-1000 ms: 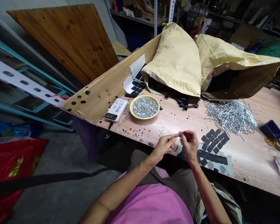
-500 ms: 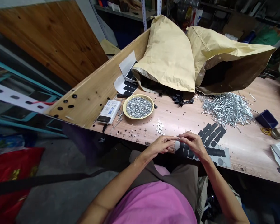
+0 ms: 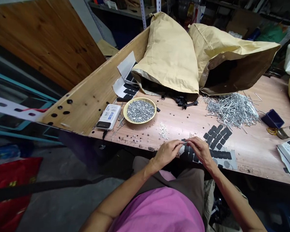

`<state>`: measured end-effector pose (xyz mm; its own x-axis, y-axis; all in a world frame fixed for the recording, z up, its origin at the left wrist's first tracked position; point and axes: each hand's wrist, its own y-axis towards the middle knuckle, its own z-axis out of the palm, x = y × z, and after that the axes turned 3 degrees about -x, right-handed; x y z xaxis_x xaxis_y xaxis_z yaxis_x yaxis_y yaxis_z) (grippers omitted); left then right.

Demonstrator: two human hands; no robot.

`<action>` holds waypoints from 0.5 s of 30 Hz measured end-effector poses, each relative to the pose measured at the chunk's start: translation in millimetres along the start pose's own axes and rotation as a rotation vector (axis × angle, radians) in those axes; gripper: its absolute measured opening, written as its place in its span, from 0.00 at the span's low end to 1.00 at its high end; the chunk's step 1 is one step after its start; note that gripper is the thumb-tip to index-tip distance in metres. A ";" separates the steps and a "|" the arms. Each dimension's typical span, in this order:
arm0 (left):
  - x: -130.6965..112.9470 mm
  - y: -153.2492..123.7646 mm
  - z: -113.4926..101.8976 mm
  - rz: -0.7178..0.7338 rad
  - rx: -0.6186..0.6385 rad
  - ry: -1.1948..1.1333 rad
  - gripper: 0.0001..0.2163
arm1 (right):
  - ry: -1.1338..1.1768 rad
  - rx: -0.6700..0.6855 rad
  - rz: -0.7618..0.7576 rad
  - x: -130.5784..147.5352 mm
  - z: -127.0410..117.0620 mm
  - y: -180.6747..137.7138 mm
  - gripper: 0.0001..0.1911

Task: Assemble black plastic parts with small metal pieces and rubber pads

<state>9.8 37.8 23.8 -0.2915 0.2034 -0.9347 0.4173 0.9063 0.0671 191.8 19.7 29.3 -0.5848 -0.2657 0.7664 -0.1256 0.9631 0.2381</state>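
My left hand (image 3: pixel 167 152) and my right hand (image 3: pixel 199 149) meet fingertip to fingertip at the near edge of the wooden table (image 3: pixel 256 151). Both are pinched on a thin metal pin (image 3: pixel 185 141) held between them. Under my right hand lies a sheet of black pads (image 3: pixel 219 151). A small cluster of silver washers (image 3: pixel 162 130) sits just beyond my left hand. A yellow dish of small metal parts (image 3: pixel 139 111) stands farther left, and a heap of metal pins (image 3: pixel 232 109) spreads at the right.
Two large tan paper sacks (image 3: pixel 174 54) lie open at the back of the table, with black plastic parts (image 3: pixel 185 102) spilling out. A white power bank (image 3: pixel 109 116) lies left of the dish. A blue tray (image 3: pixel 272 118) sits at the right. A raised wooden board (image 3: pixel 96 93) edges the table's left side.
The view has shifted, so the table appears lower and further left. My hands stay together on the pin and have sunk closer to the table edge, over the pad sheet.
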 end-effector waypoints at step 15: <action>2.0 -1.8 9.0 0.442 0.049 0.424 0.13 | -0.160 0.007 -0.089 -6.3 -4.3 -12.7 0.24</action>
<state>16.3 33.2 18.6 -0.3946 0.6950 -0.6011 0.6133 0.6863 0.3910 200.5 8.9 23.9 -0.6915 -0.3399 0.6375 -0.1877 0.9366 0.2957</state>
